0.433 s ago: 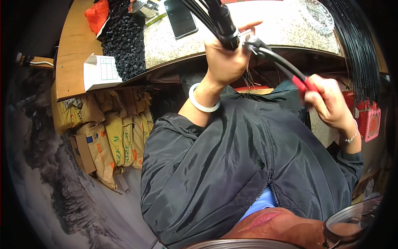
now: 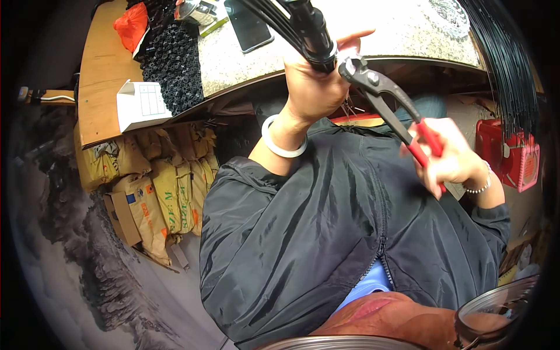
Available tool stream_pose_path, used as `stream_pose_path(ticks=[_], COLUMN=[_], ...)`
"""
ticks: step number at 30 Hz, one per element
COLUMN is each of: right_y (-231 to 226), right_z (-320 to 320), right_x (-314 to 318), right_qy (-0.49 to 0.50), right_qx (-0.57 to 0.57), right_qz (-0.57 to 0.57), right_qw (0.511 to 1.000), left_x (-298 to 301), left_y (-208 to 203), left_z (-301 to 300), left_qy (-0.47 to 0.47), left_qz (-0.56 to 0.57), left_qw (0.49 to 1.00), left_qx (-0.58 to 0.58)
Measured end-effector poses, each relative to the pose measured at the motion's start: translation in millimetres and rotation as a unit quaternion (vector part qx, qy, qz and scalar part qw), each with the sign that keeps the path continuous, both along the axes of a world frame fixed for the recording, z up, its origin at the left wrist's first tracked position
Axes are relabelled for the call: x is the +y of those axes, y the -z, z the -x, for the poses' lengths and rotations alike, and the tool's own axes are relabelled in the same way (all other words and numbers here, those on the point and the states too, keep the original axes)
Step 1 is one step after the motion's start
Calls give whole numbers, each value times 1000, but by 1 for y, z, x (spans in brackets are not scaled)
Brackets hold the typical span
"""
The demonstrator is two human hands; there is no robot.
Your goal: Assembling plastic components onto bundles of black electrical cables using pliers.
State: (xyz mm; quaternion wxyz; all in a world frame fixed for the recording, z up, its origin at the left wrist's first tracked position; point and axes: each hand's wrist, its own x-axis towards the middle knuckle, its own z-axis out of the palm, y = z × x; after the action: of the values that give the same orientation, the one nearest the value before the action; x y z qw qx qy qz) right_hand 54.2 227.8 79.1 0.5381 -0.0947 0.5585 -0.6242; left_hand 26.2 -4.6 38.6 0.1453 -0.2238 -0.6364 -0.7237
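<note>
My left hand [image 2: 315,87] is closed round the lower end of what looks like a black umbrella frame [image 2: 315,32], with a thick ribbed shaft and thin dark rods running up and left. Its index finger stretches out to the right. In my right hand [image 2: 449,154] is a pair of end-cutting pincers [image 2: 379,84] with red grips and a dark metal head. The grips stand apart between the fingers. The pincers' head lies just right of the frame's lower end, beside my left hand; whether it touches anything cannot be made out.
On the speckled tabletop [image 2: 396,44] are a phone [image 2: 249,29] and a glass dish [image 2: 446,16]. Small black parts [image 2: 172,73], a white box [image 2: 143,105] and a red bag [image 2: 131,26] lie left. Thin black rods [image 2: 507,76] hang right, above a red stool-like object [image 2: 510,154]. Sacks [image 2: 169,189] are stacked below.
The pincers' grips have spread apart, and their head has come slightly down from the frame's end. My right hand has moved a little left and down. My left hand keeps its hold.
</note>
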Motion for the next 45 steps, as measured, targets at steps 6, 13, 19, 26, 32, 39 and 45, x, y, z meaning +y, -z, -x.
stream_pose_path(ticks=[6,13,19,26,32,39,45], right_y=[16,3,10,12,-6,-29,41], right_z=[-5,4,8,12,17,20,23], right_x=[-5,-12,-6,-3,-5,7,18], right_qy=[130,-4,9,25,16,14,166], right_qx=[636,201,484,431,307,637,408], right_qz=[-141,-31,-52,-38,-122,-252,-17], right_qw=[747,979,874,901,944,729,898], left_x=[5,3,0,3,1,1,1], left_y=[-7,1,4,4,10,-6,-31], left_z=[1,3,3,2,2,16,0], left_qy=[-30,-36,-38,-23,-12,-62,-77], left_qz=[18,37,32,18,30,138,171], left_qw=[999,999,998,998,998,982,924], left_qx=[-37,-6,-50,-52,-47,113,-333])
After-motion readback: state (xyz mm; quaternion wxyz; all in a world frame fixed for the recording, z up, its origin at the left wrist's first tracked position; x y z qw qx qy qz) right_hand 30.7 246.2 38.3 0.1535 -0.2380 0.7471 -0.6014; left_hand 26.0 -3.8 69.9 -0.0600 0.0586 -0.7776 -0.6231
